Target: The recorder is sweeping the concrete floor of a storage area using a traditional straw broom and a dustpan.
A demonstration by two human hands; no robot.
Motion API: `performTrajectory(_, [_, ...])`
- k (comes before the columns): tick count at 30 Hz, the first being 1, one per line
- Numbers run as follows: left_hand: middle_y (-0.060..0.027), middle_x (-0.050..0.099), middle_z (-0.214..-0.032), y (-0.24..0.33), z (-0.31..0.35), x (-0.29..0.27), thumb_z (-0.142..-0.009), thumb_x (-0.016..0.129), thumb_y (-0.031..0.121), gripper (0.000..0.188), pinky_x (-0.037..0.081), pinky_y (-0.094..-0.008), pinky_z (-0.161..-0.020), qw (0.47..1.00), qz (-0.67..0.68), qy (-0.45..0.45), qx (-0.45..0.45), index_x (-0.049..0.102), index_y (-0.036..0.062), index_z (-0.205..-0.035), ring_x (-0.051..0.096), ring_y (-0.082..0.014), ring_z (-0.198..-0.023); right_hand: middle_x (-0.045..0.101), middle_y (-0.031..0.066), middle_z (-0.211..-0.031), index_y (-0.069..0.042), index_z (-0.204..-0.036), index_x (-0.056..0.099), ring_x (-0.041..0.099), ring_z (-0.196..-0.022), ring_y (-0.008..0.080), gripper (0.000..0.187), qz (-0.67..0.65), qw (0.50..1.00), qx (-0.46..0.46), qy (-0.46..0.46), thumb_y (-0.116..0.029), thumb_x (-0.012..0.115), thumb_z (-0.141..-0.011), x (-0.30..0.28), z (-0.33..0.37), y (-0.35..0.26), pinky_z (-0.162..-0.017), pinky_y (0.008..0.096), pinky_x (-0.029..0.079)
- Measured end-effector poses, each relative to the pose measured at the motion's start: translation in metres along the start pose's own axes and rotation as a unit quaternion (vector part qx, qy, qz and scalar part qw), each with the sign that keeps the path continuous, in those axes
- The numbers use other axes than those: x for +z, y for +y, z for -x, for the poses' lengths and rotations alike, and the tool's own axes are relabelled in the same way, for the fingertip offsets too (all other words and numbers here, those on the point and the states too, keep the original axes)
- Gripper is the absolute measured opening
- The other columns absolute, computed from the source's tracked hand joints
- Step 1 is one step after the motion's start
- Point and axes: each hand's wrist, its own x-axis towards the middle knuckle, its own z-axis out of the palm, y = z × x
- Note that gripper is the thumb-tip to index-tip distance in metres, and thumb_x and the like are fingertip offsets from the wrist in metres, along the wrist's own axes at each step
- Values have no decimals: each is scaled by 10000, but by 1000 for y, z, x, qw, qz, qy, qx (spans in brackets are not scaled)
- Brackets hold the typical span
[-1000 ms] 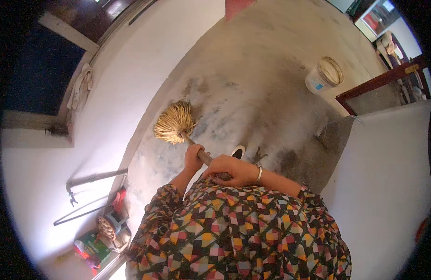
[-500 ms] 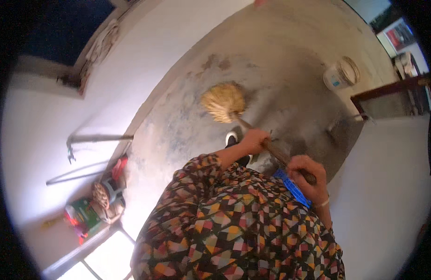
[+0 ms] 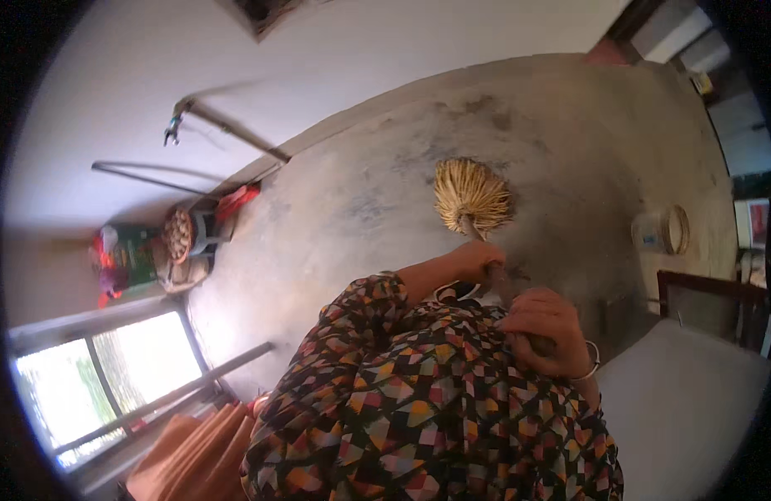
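A straw broom (image 3: 473, 196) with a fan of yellow bristles rests on the grey concrete floor (image 3: 343, 217) ahead of me. My left hand (image 3: 475, 262) grips its wooden handle low down, close to the bristles. Around the handle's upper end, near my body, my right hand (image 3: 549, 334) is closed, with a bracelet on its wrist. Both forearms come out of a patterned, multicoloured garment (image 3: 427, 392). Part of a shoe (image 3: 458, 290) shows below my left hand.
A white bucket (image 3: 652, 231) stands on the floor to the right. Along the left wall are a pipe with a tap (image 3: 227, 127), a basket of roundish items (image 3: 179, 235) on a stool and a green bag (image 3: 131, 255). Orange cloth (image 3: 193, 455) hangs near the window at lower left.
The view has turned, so the bucket now appears farther right and lower and the window shows at lower left. The broom has drawn closer to upright in the picture; both hands keep their hold.
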Motion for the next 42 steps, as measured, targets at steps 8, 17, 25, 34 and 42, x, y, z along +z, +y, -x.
performTrajectory(8, [-105, 592, -746, -6, 224, -58, -607, 665, 113, 193, 446, -417, -675, 954, -25, 262, -147, 564, 94, -770, 576, -341, -764, 603, 30, -787, -146, -1013, 633, 579, -712, 224, 271, -68, 978, -128, -153, -73, 629, -752, 136, -106, -13, -654, 351, 464])
performTrajectory(17, [-123, 609, -767, -12, 394, -54, -681, 741, 173, 229, 482, -386, -665, 816, -16, 488, -310, 574, 59, -788, 603, -327, -762, 588, 11, -750, -133, -1026, 631, 518, -711, 203, 245, -212, 914, -128, -323, -99, 612, -783, 298, -172, -21, -696, 326, 432])
performTrajectory(25, [-43, 606, -893, -28, 357, -56, -662, 663, 144, 228, 377, -423, -829, 802, -24, 462, -379, 577, 154, -873, 537, -282, -976, 624, 62, -822, -69, -955, 632, 572, -706, 181, 179, -177, 952, -57, -241, -38, 584, -786, 260, -167, -7, -697, 321, 453])
performTrajectory(34, [-19, 607, -916, -44, 217, -79, -650, 682, 171, 288, 384, -440, -829, 907, -47, 337, -249, 580, 188, -919, 544, -283, -979, 625, 82, -856, -24, -918, 615, 586, -718, 174, 118, -137, 984, 94, -66, -17, 562, -813, 155, -130, 1, -661, 292, 469])
performTrajectory(42, [-33, 612, -931, -72, 110, -96, -656, 682, 195, 288, 409, -446, -796, 971, -62, 179, -144, 598, 206, -932, 569, -259, -955, 607, 103, -788, -17, -883, 610, 597, -712, 236, 134, 76, 994, -69, -49, 2, 585, -753, 112, -126, -1, -661, 317, 473])
